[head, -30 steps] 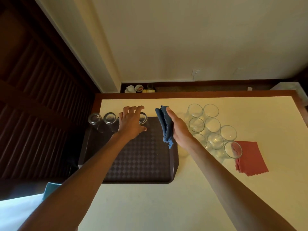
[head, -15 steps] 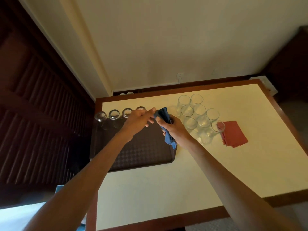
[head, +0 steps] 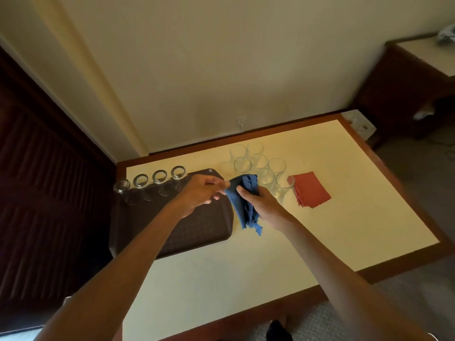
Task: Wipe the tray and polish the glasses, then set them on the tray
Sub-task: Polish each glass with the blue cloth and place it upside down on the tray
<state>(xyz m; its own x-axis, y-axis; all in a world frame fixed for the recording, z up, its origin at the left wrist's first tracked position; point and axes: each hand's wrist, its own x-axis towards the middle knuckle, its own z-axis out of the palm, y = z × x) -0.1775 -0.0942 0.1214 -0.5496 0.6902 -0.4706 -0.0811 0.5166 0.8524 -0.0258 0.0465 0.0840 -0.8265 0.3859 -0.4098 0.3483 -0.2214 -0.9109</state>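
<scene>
Right hand (head: 261, 203) grips blue cloth (head: 242, 207), left hand (head: 199, 193) pinches its corner, over tray (head: 209, 225) right edge; glass cluster (head: 258, 161) just beyond.

Far wall (head: 221, 57): plain cream, evenly lit, slightly shadowed toward its lower part. One white socket (head: 241, 122) sits low on it, just above the table's far edge. A paler vertical strip (head: 81, 70) runs down the wall at left. Left of the strip: dark wooden louvred panels (head: 37, 193), in shadow.

Table (head: 246, 279): cream top, reddish-brown wooden border.

Floor (head: 418, 173): grey carpet, visible right of the table and along its near edge.

Far right: dark wooden side table (head: 403, 89) with a pale top. A blurred object (head: 446, 34) lies on it. A small white box (head: 360, 123) sits by the table's far right corner.
</scene>
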